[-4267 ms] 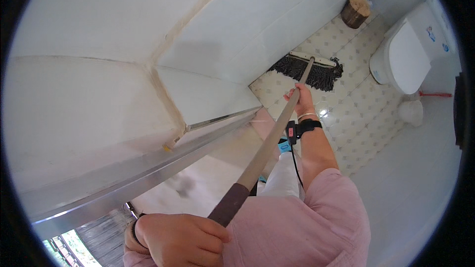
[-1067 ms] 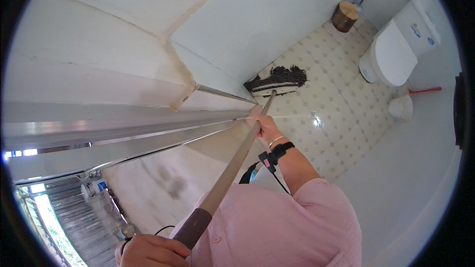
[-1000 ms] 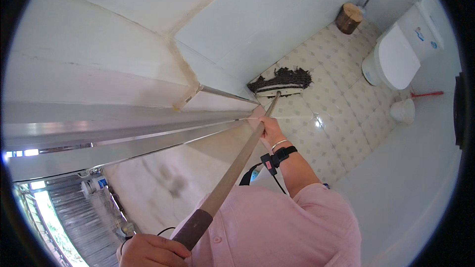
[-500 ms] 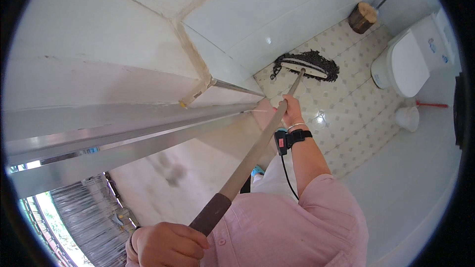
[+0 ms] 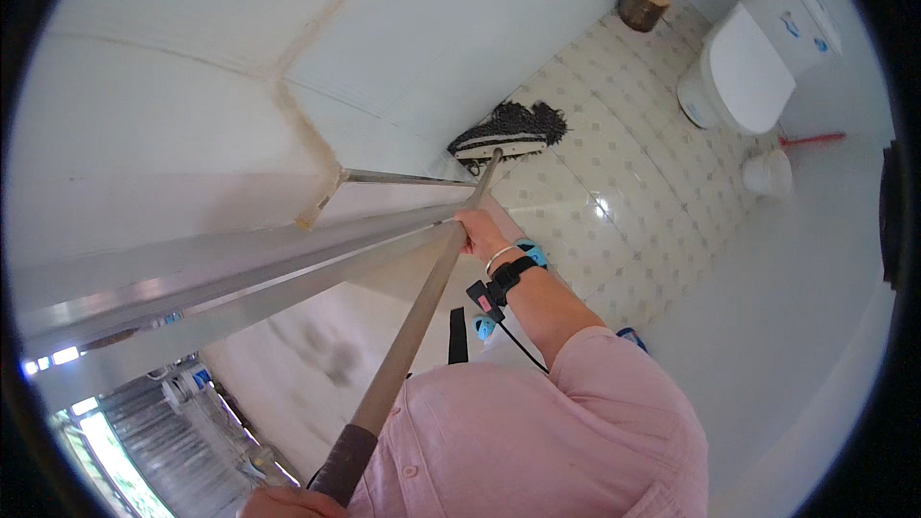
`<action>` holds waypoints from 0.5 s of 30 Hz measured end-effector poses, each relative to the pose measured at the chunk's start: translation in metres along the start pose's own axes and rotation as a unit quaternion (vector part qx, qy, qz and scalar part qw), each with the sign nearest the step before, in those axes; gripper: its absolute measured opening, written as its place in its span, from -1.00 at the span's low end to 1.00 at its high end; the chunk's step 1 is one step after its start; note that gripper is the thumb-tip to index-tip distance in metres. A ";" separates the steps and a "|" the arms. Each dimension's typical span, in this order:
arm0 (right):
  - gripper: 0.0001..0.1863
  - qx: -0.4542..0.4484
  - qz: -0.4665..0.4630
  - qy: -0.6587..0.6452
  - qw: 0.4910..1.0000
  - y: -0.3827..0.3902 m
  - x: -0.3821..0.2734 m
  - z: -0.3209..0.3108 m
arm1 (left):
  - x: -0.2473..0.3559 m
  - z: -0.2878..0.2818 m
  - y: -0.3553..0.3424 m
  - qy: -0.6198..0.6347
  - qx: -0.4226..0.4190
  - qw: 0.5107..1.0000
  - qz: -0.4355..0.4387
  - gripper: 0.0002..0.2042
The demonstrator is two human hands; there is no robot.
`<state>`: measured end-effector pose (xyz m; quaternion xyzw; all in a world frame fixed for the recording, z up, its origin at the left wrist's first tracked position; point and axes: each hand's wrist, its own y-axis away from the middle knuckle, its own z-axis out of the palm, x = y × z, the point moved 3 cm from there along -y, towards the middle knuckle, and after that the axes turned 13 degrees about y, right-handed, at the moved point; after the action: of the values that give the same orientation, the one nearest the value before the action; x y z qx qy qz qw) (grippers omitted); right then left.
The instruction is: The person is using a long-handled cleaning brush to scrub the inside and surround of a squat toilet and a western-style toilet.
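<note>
A flat mop with a long brown pole (image 5: 414, 312) slants from the lower left up to the floor. Its dark, shaggy head (image 5: 518, 122) lies on the tiles against the left wall, beside the corner of the door frame. My right hand (image 5: 480, 233), with a bangle and a black strap on its wrist, is wrapped round the middle of the pole. At the lower edge my left hand (image 5: 288, 503) is closed at the dark end grip (image 5: 344, 460), partly cut off by the picture's edge.
A white toilet (image 5: 753, 72) stands at the right, with a white bin (image 5: 768, 174) and a red-handled tool (image 5: 814, 140) close by. A log-like stump (image 5: 644, 1) sits in the far corner. The metal door frame (image 5: 240, 273) runs close along my left.
The mop head has shifted left, up to the wall and door-frame corner. Both hands have moved left with the pole; my left hand is now lower and partly out of view.
</note>
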<state>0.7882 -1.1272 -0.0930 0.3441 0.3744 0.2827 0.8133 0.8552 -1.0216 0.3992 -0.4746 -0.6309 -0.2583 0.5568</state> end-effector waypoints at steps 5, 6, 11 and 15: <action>-0.84 0.017 -0.001 0.020 1.000 0.011 0.004 -0.029 | 0.009 -0.004 -0.004 0.021 0.047 0.967 -0.248 -0.79; -0.84 0.013 -0.006 0.019 1.000 0.014 0.008 -0.027 | 0.004 -0.006 -0.002 0.021 -0.015 0.994 -0.103 -0.79; -0.76 0.022 -0.050 -0.021 0.998 0.041 0.048 -0.028 | 0.010 0.004 0.049 0.044 -0.106 0.991 0.068 -0.78; -0.73 0.017 -0.104 -0.032 0.994 0.059 0.095 -0.014 | 0.017 0.019 0.105 0.056 -0.198 0.973 0.104 -0.75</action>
<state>0.8187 -1.0184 -0.0937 0.3257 0.3867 0.1793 0.8439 0.9407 -0.9563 0.3889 -0.6228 -0.4822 -0.3454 0.5102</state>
